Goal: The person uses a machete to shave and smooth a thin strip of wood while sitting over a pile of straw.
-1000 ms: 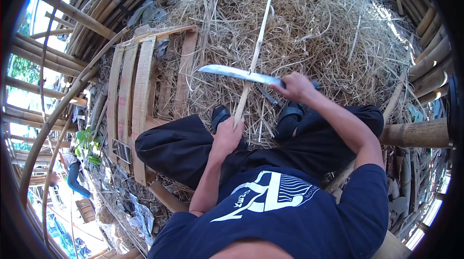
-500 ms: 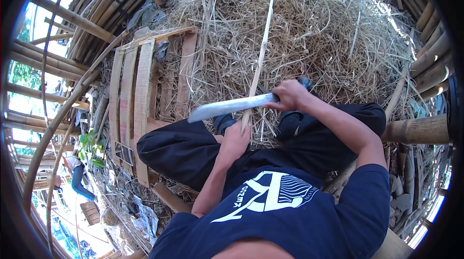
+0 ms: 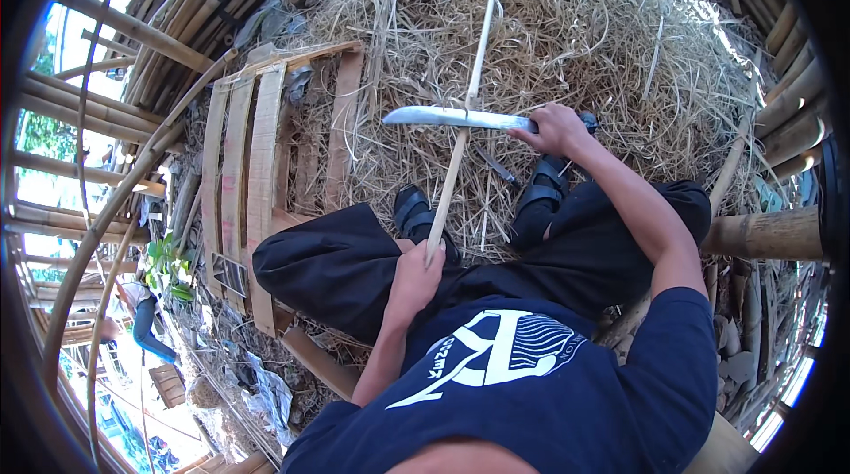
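My left hand [image 3: 416, 277] is closed around the near end of a long, thin, pale bamboo strip [image 3: 454, 167]. That strip runs away from me between my sandalled feet and over the straw to the top of the view. In my right hand [image 3: 557, 128] is the dark handle of a machete [image 3: 452, 117]. Its broad silvery blade points left and lies across the strip, well beyond my left hand. The blade appears to touch the strip. A smaller knife [image 3: 498, 166] lies on the straw between my feet.
Shavings and straw [image 3: 602, 58] cover the ground ahead. A slatted wooden pallet [image 3: 235, 164] lies to my left. Bamboo poles [image 3: 133, 31] form the wall at left, and a thick bamboo post [image 3: 766, 235] juts in at right. Another person [image 3: 146, 328] is outside at far left.
The machete has moved forward along the strip, away from me, and its blade is now nearly level. My left hand has drawn slightly back and to the left with the strip.
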Demonstrator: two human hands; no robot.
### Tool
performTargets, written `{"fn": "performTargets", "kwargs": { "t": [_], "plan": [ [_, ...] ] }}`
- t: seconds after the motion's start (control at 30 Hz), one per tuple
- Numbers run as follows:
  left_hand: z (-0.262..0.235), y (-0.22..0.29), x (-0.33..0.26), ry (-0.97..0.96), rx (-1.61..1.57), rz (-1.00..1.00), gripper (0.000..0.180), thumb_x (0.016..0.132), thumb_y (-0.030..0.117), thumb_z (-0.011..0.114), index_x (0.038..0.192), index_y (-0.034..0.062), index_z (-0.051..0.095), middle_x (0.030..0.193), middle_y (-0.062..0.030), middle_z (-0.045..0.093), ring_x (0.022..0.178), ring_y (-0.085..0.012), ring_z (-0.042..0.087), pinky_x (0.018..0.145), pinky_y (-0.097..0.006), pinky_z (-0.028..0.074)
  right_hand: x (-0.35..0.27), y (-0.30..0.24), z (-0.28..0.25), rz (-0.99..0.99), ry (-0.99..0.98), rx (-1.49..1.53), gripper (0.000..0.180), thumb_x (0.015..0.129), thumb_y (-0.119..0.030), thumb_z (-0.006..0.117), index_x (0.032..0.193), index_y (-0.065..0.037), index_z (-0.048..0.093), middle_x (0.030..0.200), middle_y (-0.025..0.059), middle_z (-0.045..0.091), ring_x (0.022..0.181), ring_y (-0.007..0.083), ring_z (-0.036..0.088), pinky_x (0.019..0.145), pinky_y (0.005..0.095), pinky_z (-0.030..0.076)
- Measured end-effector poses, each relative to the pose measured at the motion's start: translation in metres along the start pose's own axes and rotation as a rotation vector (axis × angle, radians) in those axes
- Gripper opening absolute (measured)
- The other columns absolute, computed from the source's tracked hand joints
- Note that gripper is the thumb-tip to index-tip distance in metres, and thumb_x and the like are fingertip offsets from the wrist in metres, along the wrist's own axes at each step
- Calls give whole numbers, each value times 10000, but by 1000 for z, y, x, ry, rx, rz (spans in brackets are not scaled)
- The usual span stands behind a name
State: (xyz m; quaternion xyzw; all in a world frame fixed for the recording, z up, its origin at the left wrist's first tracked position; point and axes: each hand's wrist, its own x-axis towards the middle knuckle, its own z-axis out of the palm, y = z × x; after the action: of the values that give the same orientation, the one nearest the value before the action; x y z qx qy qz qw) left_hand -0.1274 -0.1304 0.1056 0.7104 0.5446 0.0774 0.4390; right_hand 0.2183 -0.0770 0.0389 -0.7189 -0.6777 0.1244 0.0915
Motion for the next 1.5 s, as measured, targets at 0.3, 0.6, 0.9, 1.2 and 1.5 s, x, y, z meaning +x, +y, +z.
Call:
{"fn": "performTargets", "kwargs": {
  "t": [0.3,0.6,0.9,1.2,1.5],
  "plan": [
    [0,-10,-14,-24,-25,-45,311,955,242,527,839,-45,551,604,-202,528,521,-282,522,545,-402,419,-9,-34,-7,-4,-210,13,745,805,-729,492,697,-20,692,646,179,651,621,328,667,641,434,550],
    [6,-3,-9,-112,-112,-76,337,962,276,537,854,-42,560,571,-155,525,489,-201,504,503,-367,404,-26,-52,6,-104,-115,205,772,833,-720,456,680,6,669,607,205,615,609,362,641,616,462,526],
    [-3,-18,6,-262,-439,-204,396,984,343,521,709,65,459,497,45,417,354,-53,390,323,-237,293,-30,-38,5,-68,-57,207,738,836,-686,488,635,5,653,590,205,604,604,372,634,618,462,523],
    [7,-9,33,-260,-453,-144,343,988,319,525,743,85,464,517,61,410,368,-31,356,329,-219,260,-40,-57,-1,-68,-174,231,676,840,-641,529,673,0,663,603,216,602,592,387,618,604,455,508],
    [21,-9,42,-299,-482,-127,300,992,315,514,803,87,466,507,66,386,357,-32,352,326,-207,271,-60,-76,-5,-115,-213,194,728,846,-665,480,675,16,673,624,227,616,619,399,632,642,477,527]
  ]
}}
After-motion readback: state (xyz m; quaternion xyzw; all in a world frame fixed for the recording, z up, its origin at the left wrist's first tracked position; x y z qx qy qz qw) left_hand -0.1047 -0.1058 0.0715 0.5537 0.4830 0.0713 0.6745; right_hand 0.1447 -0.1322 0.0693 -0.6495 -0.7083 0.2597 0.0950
